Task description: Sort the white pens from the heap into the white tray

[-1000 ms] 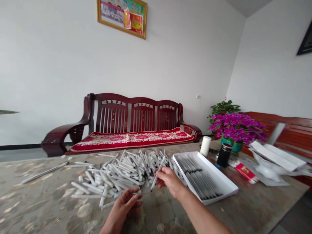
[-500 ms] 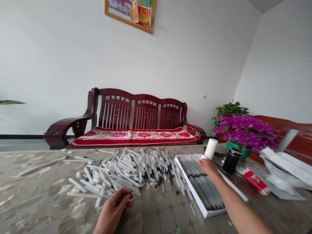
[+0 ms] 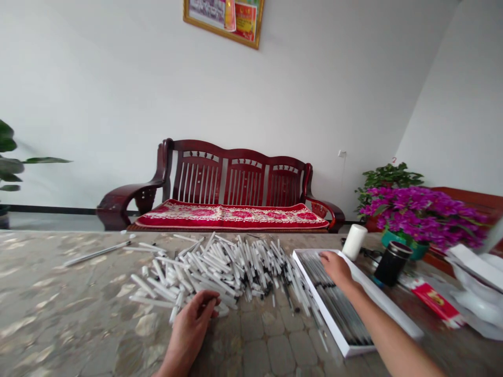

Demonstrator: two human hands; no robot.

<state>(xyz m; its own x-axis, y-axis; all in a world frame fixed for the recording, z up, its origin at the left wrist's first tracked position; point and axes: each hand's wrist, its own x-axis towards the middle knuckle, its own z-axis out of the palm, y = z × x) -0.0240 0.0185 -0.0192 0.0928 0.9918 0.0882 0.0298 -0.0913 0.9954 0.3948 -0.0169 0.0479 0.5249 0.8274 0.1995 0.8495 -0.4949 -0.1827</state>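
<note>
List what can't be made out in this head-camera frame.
Head view:
- Anything in the left hand: its curled fingers hide it.
- Box contents under the right hand: covered by that hand, in the white box.
- Framed picture: cut off by the top edge.
- Markings on the white pens: too small.

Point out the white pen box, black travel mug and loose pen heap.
white pen box (image 3: pixel 401 314), head view, right rim
black travel mug (image 3: pixel 392 264), head view, body
loose pen heap (image 3: pixel 220 272), head view, middle

The head camera looks forward over the left hand (image 3: pixel 187 330) and right hand (image 3: pixel 337 269) toward a wooden sofa (image 3: pixel 236 183).
</note>
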